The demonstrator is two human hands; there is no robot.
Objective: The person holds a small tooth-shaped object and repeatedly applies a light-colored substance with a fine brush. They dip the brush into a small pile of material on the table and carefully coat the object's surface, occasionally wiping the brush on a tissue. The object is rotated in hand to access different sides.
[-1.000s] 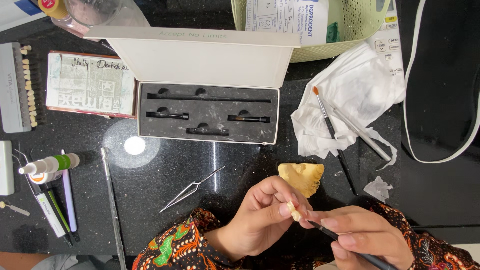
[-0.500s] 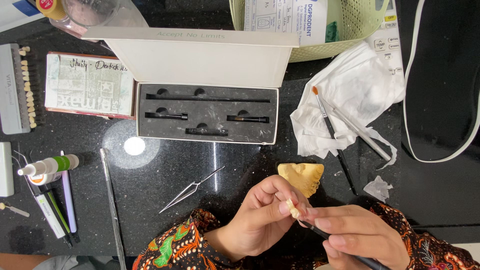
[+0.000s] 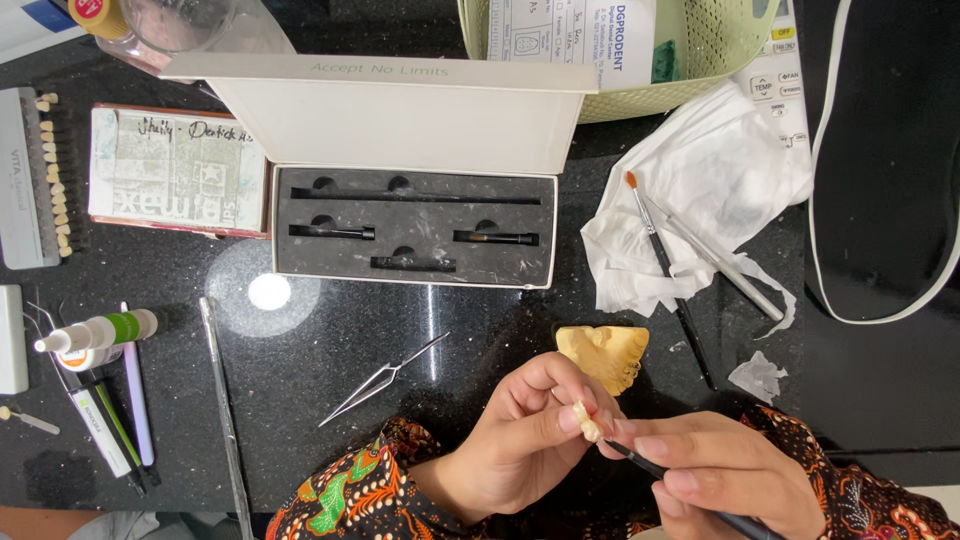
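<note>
Black speckled stone makes up the worktop [image 3: 300, 400], seen from the head camera looking straight down. Low in the picture, the left hand [image 3: 525, 435] is curled, its thumb and fingertips pinching a small cream tooth piece [image 3: 587, 422] between them. The right hand [image 3: 715, 470] is closed in a pen grip around a thin dark-handled tool [image 3: 690, 490]. That tool's long axis runs on a slant, from the lower right by the right hand's palm up and left, and its tip points at the tooth piece and touches it. The tooth piece itself sits at the meeting point of both hands, just below a yellow dental cast [image 3: 603, 355] that lies on the worktop. Left of the hands lie metal tweezers [image 3: 385, 378] and a long metal spatula [image 3: 225, 410]. Higher up stands an open white case [image 3: 415, 225] with dark foam holding black instruments. To the right, a red-tipped brush [image 3: 665, 270] rests across crumpled white tissue [image 3: 700, 200].
</note>
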